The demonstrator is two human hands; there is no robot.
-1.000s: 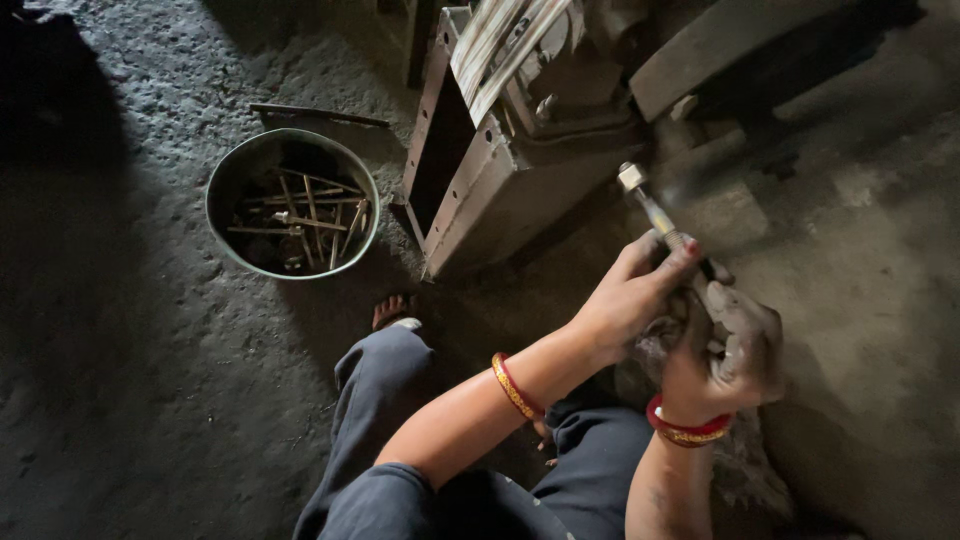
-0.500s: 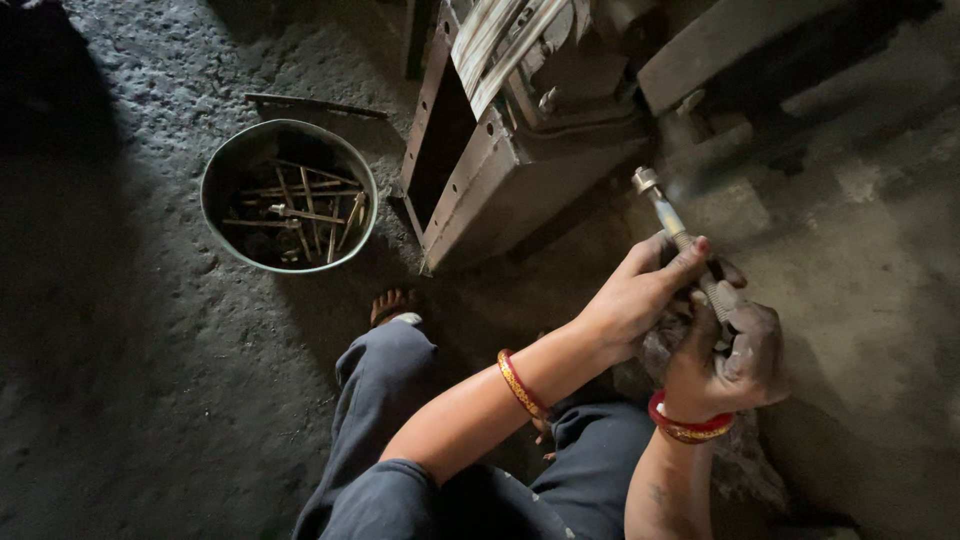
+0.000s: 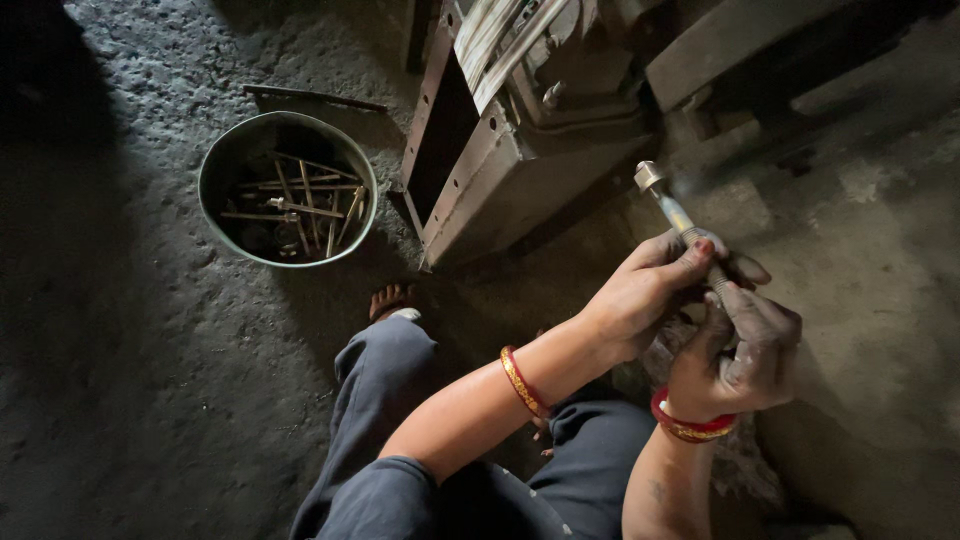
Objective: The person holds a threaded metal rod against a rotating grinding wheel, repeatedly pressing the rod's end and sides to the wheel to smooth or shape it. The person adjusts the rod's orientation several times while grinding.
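Round metal bucket [image 3: 215, 190] stands on the rough grey floor [image 3: 120, 380], upper left; it holds a loose heap of long brass-coloured bolts [image 3: 295, 208], lying crosswise. Thin metal rod [image 3: 312, 97] lies on the floor just behind the bucket. Grey steel machine base [image 3: 520, 170] to the right of the bucket, near it, side panel open.
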